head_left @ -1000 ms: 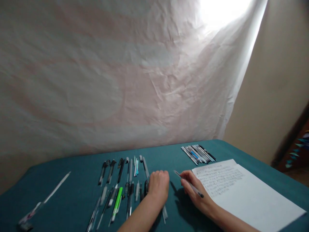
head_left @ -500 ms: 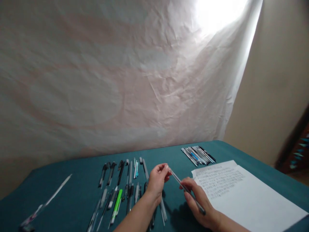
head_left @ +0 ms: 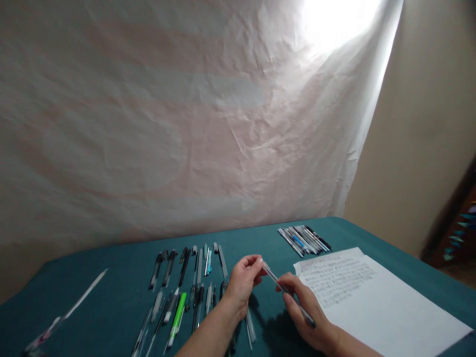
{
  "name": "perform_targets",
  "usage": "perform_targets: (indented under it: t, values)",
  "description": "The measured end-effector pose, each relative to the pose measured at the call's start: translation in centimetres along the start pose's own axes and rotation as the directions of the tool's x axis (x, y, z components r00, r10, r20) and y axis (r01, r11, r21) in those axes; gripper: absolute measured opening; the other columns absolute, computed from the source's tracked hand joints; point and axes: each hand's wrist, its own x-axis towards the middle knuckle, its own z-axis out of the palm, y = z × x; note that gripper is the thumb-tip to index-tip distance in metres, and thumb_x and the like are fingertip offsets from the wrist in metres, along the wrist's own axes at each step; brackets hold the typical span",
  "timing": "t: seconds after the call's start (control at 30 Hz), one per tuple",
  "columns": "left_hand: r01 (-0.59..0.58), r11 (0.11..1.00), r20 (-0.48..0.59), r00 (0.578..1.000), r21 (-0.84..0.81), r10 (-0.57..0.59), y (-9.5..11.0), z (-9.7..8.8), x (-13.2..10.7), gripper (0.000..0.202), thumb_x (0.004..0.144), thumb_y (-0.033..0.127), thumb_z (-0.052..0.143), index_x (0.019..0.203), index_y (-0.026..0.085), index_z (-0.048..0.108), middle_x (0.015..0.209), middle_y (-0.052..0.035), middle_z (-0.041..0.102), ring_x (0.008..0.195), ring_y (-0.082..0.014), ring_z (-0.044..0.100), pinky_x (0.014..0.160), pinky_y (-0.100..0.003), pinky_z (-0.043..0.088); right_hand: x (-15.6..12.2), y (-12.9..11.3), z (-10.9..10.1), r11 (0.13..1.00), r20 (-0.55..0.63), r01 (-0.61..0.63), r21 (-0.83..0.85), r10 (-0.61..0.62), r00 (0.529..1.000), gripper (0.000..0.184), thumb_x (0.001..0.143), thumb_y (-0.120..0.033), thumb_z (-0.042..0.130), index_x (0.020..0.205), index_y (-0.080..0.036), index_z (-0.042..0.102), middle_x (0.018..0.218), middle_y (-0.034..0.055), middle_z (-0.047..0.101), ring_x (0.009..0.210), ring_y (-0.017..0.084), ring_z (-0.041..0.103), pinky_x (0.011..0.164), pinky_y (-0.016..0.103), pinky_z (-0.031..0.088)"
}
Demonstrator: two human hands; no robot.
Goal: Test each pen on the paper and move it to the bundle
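Note:
Between my two hands a slim clear pen with a dark end slants over the green cloth. The fingertips of my left hand pinch its upper tip. Lower down, my right hand is closed around the barrel, thumb and fingers on either side. Whether the tip carries a cap or a loose part is hidden by my left fingers. Several pens and pen parts, among them a bright green pen, lie in rough rows left of my left forearm, which covers some of them.
Written sheets of white paper lie on the right. A tight row of pens rests behind them. At far left is a long thin whitish strip. A pale sheet hangs behind the green-covered table.
My left fingers have shifted slightly down and right along the pen's upper end. My right hand stays nearly still. The whole view has drifted a little.

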Motion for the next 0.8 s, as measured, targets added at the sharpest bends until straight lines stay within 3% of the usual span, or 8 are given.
perform_targets:
  t: [0.37,0.8]
  values:
    - [-0.046,0.999,-0.004,0.999,0.011,0.046,-0.9,0.6,-0.4,0.038,0.068,0.044,0.063,0.091,0.014,0.056,0.081,-0.0061,0.067,0.072,-0.0156,0.062,0.066,-0.026,0.043,0.2,0.3,0.2,0.987,0.084,0.126,-0.097,-0.118,0.989,0.024,0.084,-0.012,0.031,0.092,-0.023,0.05,0.079,0.001,0.05,0.06,0.012,0.048,0.057,0.024,0.037]
    - [-0.056,0.982,0.024,0.998,-0.179,0.061,-1.7,1.4,-0.7,0.03,0.066,0.036,0.07,0.085,0.014,0.059,0.074,-0.0036,0.064,0.072,-0.0135,0.061,0.074,-0.027,0.047,0.2,0.0,-0.3,0.971,0.075,0.186,-0.151,-0.176,0.981,0.017,0.08,-0.01,0.033,0.083,-0.022,0.046,0.072,-0.0015,0.04,0.058,0.012,0.044,0.055,0.023,0.033]
